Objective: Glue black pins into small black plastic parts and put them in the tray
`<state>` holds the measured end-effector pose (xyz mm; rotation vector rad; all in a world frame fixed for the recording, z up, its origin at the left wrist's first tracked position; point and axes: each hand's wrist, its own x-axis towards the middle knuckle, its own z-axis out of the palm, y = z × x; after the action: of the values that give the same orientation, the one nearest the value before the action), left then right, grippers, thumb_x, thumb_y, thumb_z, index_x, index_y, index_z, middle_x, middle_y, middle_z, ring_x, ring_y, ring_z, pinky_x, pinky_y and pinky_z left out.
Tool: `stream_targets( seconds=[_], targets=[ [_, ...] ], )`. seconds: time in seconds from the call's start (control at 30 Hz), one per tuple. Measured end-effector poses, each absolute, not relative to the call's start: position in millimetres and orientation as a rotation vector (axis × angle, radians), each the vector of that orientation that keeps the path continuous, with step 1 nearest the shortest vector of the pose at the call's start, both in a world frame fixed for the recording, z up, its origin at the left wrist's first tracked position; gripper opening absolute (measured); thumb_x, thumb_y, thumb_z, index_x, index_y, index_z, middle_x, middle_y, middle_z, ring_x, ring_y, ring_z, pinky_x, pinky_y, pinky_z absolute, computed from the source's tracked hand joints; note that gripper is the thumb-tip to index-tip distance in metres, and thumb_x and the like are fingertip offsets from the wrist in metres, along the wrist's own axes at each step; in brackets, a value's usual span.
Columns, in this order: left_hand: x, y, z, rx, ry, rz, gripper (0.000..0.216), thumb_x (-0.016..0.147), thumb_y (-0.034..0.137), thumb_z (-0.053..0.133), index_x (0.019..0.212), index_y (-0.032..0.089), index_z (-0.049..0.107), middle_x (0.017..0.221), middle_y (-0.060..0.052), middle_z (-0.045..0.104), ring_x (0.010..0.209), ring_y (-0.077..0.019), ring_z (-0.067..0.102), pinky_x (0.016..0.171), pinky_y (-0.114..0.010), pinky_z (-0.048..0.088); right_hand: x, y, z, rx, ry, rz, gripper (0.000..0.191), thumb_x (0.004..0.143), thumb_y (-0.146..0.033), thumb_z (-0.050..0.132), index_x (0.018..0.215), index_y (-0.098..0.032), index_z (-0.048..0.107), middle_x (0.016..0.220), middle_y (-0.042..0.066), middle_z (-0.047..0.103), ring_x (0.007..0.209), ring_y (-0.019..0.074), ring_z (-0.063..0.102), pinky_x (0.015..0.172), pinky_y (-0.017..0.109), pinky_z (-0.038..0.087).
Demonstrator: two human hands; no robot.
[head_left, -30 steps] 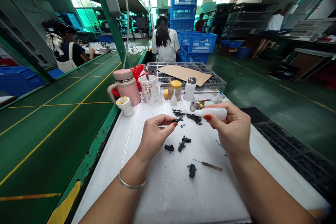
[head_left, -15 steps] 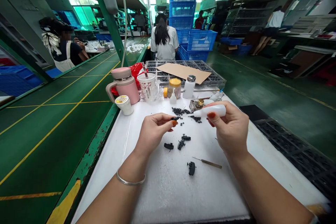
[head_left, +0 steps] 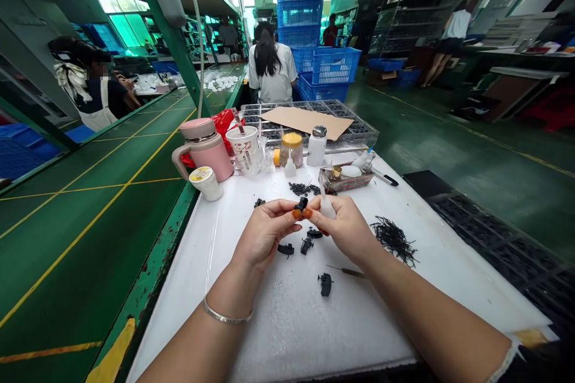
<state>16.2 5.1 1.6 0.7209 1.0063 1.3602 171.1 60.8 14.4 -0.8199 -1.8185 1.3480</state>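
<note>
Between thumb and fingers, my left hand (head_left: 261, 232) pinches a small black plastic part (head_left: 302, 203). My right hand (head_left: 348, 228) is closed around a white squeeze bottle (head_left: 327, 208), its thin nozzle pointing up. The right thumb and fingertip also meet the black part, so both hands are together at it. Below them on the white tabletop (head_left: 287, 329) lie several similar black parts (head_left: 326, 285). A thin tool with a brown handle (head_left: 353, 273) lies partly under my right forearm. Tiny black pieces (head_left: 302, 189) are heaped just beyond my hands.
Right of my forearm is a pile of thin black pins (head_left: 393, 242). Behind stand a pink mug (head_left: 211, 155), a paper cup (head_left: 245, 149), a yellow-lidded jar (head_left: 291, 149), a white bottle (head_left: 317, 146) and a small box (head_left: 348, 178). A green conveyor (head_left: 90, 239) runs along the left.
My right hand has moved left to meet my left hand, and the bottle has turned from lying sideways to nozzle-up. The pin pile and small box are now uncovered. The view has shifted slightly.
</note>
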Motion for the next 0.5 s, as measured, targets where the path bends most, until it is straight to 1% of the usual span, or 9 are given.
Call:
stream_targets(
  seconds=[0.1, 0.17, 0.2, 0.27, 0.3, 0.37, 0.43, 0.5],
  targets=[
    [21, 6, 0, 0.719, 1.027, 1.360, 0.028, 0.065, 0.028, 0.083, 0.084, 0.012, 0.069, 0.088, -0.006, 0.067, 0.076, -0.0101, 0.061, 0.067, -0.018, 0.052, 171, 61, 14, -0.799, -1.867, 1.261, 0.031, 0.079, -0.040, 0.063, 0.063, -0.015, 0.055, 0.055, -0.003, 0.047, 0.052, 0.0089, 0.039, 0.050, 0.023, 0.032],
    [23, 8, -1, 0.700, 1.013, 1.368, 0.029, 0.063, 0.025, 0.083, 0.084, 0.011, 0.069, 0.087, -0.006, 0.066, 0.074, -0.0104, 0.061, 0.067, -0.018, 0.053, 171, 60, 13, -0.797, -1.904, 1.188, 0.029, 0.080, -0.036, 0.062, 0.062, -0.015, 0.055, 0.055, -0.003, 0.047, 0.053, 0.0086, 0.039, 0.050, 0.023, 0.031],
    [23, 9, 0, 0.677, 1.000, 1.374, 0.027, 0.064, 0.022, 0.082, 0.084, 0.011, 0.068, 0.085, -0.006, 0.066, 0.073, -0.0106, 0.061, 0.066, -0.018, 0.053, 170, 59, 13, -0.800, -1.921, 1.151, 0.028, 0.080, -0.035, 0.061, 0.062, -0.014, 0.055, 0.056, -0.003, 0.047, 0.053, 0.0086, 0.038, 0.051, 0.023, 0.031],
    [18, 12, 1, 0.573, 0.995, 1.444, 0.017, 0.067, 0.011, 0.076, 0.082, 0.010, 0.067, 0.079, -0.005, 0.064, 0.069, -0.0097, 0.061, 0.065, -0.017, 0.054, 170, 57, 15, -0.820, -1.919, 1.123, 0.027, 0.079, -0.032, 0.061, 0.060, -0.015, 0.055, 0.055, -0.003, 0.046, 0.053, 0.0086, 0.038, 0.050, 0.023, 0.030],
    [14, 13, 2, 0.487, 1.006, 1.525, 0.012, 0.069, 0.004, 0.070, 0.079, 0.009, 0.065, 0.077, -0.004, 0.063, 0.066, -0.0086, 0.060, 0.064, -0.016, 0.054, 171, 57, 17, -0.840, -1.893, 1.149, 0.026, 0.077, -0.032, 0.062, 0.059, -0.015, 0.054, 0.054, -0.003, 0.045, 0.052, 0.0085, 0.037, 0.049, 0.023, 0.029],
    [4, 16, 6, 0.283, 1.024, 1.734, 0.014, 0.073, -0.004, 0.058, 0.073, 0.010, 0.061, 0.074, -0.003, 0.061, 0.063, -0.0061, 0.059, 0.063, -0.013, 0.053, 176, 59, 22, -0.876, -1.797, 1.253, 0.028, 0.075, -0.035, 0.064, 0.058, -0.016, 0.053, 0.050, -0.004, 0.043, 0.048, 0.0085, 0.036, 0.047, 0.023, 0.028],
    [-5, 17, 8, 0.166, 0.983, 1.859, 0.016, 0.078, -0.004, 0.053, 0.072, 0.010, 0.059, 0.077, -0.004, 0.061, 0.064, -0.0054, 0.059, 0.063, -0.011, 0.053, 186, 68, 28, -0.896, -1.771, 1.365, 0.029, 0.074, -0.039, 0.065, 0.060, -0.016, 0.055, 0.047, -0.004, 0.044, 0.046, 0.0090, 0.037, 0.046, 0.023, 0.029],
    [-8, 17, 8, 0.184, 0.900, 1.833, 0.014, 0.081, -0.001, 0.054, 0.076, 0.010, 0.060, 0.081, -0.005, 0.061, 0.068, -0.0065, 0.060, 0.063, -0.011, 0.054, 199, 82, 29, -0.919, -1.922, 1.422, 0.027, 0.073, -0.039, 0.066, 0.061, -0.016, 0.058, 0.048, -0.003, 0.048, 0.047, 0.0097, 0.041, 0.046, 0.023, 0.031]
  ],
)
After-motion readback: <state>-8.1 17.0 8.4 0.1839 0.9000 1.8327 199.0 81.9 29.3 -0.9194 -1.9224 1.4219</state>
